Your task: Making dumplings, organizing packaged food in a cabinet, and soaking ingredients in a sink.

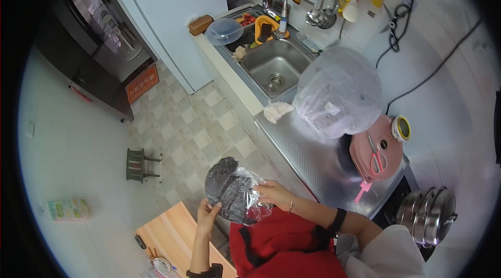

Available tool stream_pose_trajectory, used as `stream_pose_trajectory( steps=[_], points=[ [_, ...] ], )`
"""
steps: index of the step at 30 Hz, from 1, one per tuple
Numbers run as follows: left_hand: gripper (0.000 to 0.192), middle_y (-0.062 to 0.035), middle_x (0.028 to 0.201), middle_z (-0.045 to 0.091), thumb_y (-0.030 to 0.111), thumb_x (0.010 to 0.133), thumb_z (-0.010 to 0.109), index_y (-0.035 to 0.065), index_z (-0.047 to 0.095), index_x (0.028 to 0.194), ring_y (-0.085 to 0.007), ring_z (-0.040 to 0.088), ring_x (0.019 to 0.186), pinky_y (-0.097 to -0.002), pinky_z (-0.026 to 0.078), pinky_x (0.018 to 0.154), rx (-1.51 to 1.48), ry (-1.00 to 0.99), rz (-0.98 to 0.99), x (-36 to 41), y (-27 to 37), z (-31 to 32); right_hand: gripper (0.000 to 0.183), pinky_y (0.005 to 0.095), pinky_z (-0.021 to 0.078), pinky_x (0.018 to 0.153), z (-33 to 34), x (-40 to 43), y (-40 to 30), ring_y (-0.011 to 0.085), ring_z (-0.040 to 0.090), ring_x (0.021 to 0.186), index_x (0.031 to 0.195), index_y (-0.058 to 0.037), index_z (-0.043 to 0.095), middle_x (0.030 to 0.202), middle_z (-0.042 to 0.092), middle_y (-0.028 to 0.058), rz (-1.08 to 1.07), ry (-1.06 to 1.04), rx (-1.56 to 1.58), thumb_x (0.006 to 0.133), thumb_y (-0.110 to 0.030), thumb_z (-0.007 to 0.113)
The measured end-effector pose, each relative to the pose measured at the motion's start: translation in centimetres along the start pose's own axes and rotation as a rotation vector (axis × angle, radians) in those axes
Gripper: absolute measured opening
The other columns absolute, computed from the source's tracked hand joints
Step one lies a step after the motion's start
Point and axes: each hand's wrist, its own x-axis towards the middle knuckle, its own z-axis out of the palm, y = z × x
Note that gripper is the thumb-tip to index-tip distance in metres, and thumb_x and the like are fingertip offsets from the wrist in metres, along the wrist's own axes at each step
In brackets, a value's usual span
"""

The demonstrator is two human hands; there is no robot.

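Both hands hold a dark, rounded, crumpled thing in clear plastic film, up in front of the red apron. My left hand pinches its lower left edge, thumb on top. At its right side, the fingers of my right hand grip the loose clear film. What the dark thing is, I cannot tell. On the steel counter to the right, a large round object is covered by a translucent whitish plastic bag. Pink-handled scissors lie on a pink lidded container.
A steel sink is set in the counter, with a cloth near its corner. A stacked steel steamer stands at the lower right. A wooden table is beside my left arm, and a small stool stands on the tiled floor.
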Motion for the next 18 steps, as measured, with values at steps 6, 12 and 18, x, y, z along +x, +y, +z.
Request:
stream_pose_trajectory(
  steps=[6,12,18],
  points=[
    [0.025,-0.0028,0.098,0.059,0.005,0.082,0.058,0.0078,0.049,0.104,-0.0126,0.056,0.088,-0.0269,0.045,0.078,-0.220,0.065,0.025,11.5,4.2,-7.7,0.031,0.0255,0.0479,0.072,3.8,10.2,-9.1,0.0125,0.058,0.080,0.110,-0.0044,0.053,0.098,0.060,0.0065,-0.186,-0.042,-0.088,0.082,-0.016,0.059],
    [0.023,-0.0011,0.096,0.060,0.005,0.081,0.059,0.0094,0.051,0.101,-0.0111,0.057,0.084,-0.0263,0.046,0.074,-0.202,0.082,0.049,24.1,11.2,-13.8,0.030,0.0252,0.0471,0.071,3.8,22.6,-20.3,0.0139,0.060,0.081,0.106,-0.0075,0.056,0.096,0.062,0.0066,-0.198,0.203,-0.057,0.080,-0.023,0.061],
    [0.023,-0.0004,0.094,0.060,0.006,0.080,0.060,0.0102,0.051,0.100,-0.0094,0.057,0.082,-0.0254,0.047,0.072,-0.068,-0.024,-0.052,36.4,17.2,-17.9,0.031,0.0243,0.0456,0.071,3.9,32.8,-30.6,0.0129,0.057,0.081,0.102,-0.0078,0.056,0.097,0.062,0.0059,-0.228,0.321,0.074,0.079,-0.028,0.062]
  ],
)
